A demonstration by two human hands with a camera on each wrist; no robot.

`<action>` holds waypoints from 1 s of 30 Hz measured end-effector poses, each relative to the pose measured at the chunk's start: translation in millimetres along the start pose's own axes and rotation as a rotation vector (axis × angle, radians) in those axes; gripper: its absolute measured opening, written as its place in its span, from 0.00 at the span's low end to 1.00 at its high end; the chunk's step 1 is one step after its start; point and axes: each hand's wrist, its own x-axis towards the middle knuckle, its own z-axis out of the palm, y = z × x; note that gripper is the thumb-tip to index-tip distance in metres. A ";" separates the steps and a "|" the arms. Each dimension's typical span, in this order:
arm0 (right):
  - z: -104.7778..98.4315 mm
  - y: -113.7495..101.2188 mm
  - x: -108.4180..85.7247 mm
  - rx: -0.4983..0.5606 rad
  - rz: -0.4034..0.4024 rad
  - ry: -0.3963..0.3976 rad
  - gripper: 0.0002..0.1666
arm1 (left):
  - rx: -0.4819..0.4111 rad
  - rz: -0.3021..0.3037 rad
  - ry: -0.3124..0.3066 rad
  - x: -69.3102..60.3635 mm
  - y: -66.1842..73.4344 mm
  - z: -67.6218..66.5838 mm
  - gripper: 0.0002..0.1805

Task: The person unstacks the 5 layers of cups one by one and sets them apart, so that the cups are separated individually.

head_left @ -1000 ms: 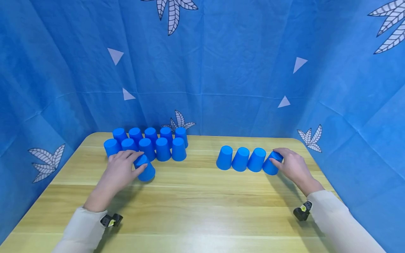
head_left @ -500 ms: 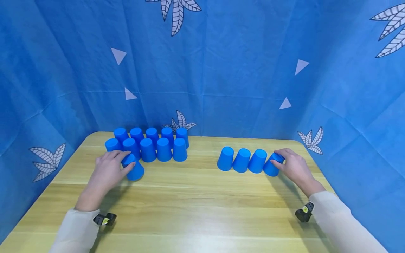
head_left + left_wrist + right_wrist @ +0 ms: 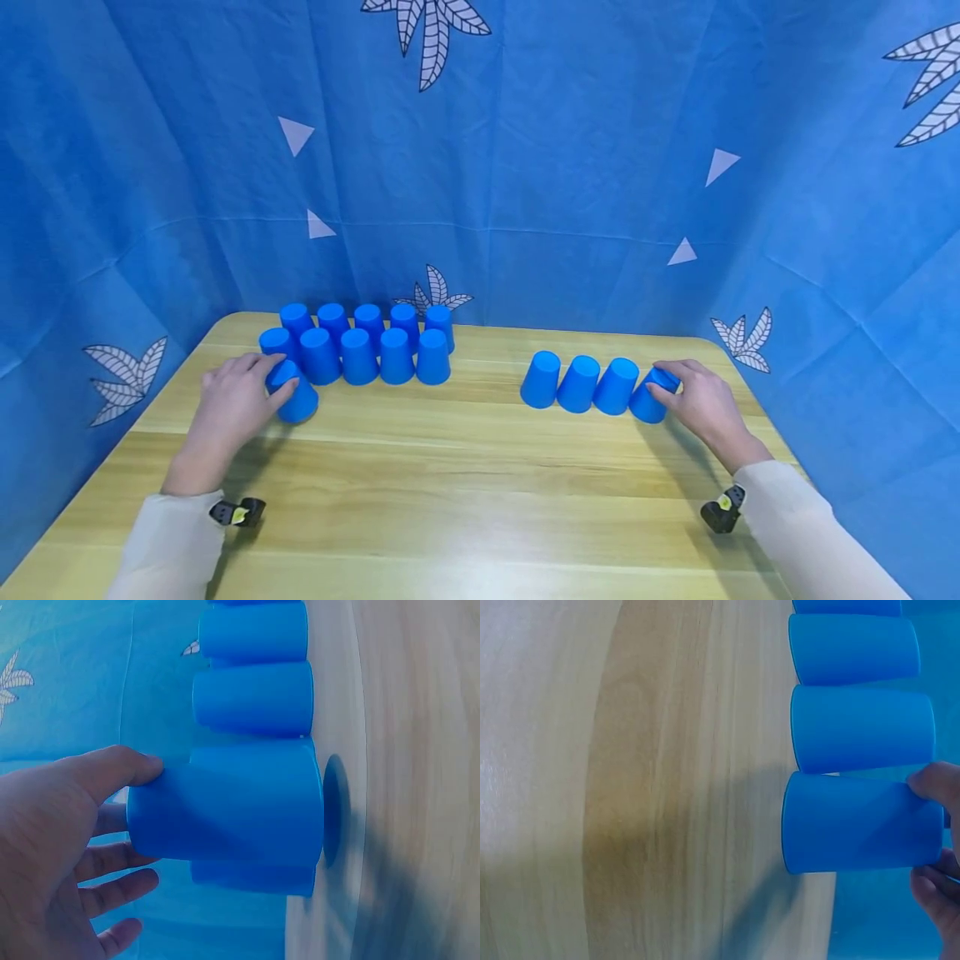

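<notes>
At the left, my left hand [image 3: 234,403] pinches an upside-down blue cup [image 3: 297,401] near its top, in front of the left end of the two cup rows. In the left wrist view a shadow lies beside the rim of this held cup [image 3: 225,814], which seems just off the table. My right hand [image 3: 702,403] pinches the rightmost cup [image 3: 649,402] of a four-cup row at the right. The right wrist view shows thumb and fingers at the narrow end of that cup [image 3: 862,823], next to its neighbour [image 3: 862,727].
Two rows of upside-down blue cups [image 3: 359,358] stand at the back left of the wooden table [image 3: 465,475]. Three more cups [image 3: 578,385] stand beside the right hand's cup. Blue cloth [image 3: 420,175] with leaf and triangle prints hangs behind and at the sides.
My left hand has moved left with its cup, from before the middle of the front row to its left end. The right hand keeps its grip on its cup. The head view has shifted slightly.
</notes>
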 end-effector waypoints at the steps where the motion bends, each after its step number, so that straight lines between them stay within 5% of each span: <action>1: 0.5 0.2 -0.3 -0.003 0.005 0.001 0.27 | 0.000 -0.002 0.006 -0.3 -1.5 0.0 0.30; 16: 2.9 -0.2 -3.0 0.002 0.012 0.017 0.27 | 0.015 -0.035 0.077 -4.7 -28.9 4.4 0.28; 25: 1.9 0.1 -2.3 0.008 0.023 0.012 0.28 | -0.002 -0.074 0.058 -1.7 -33.9 6.9 0.30; 30: 2.3 -0.3 -2.8 0.008 0.032 0.000 0.28 | -0.036 -0.060 0.081 -0.7 -25.6 0.9 0.31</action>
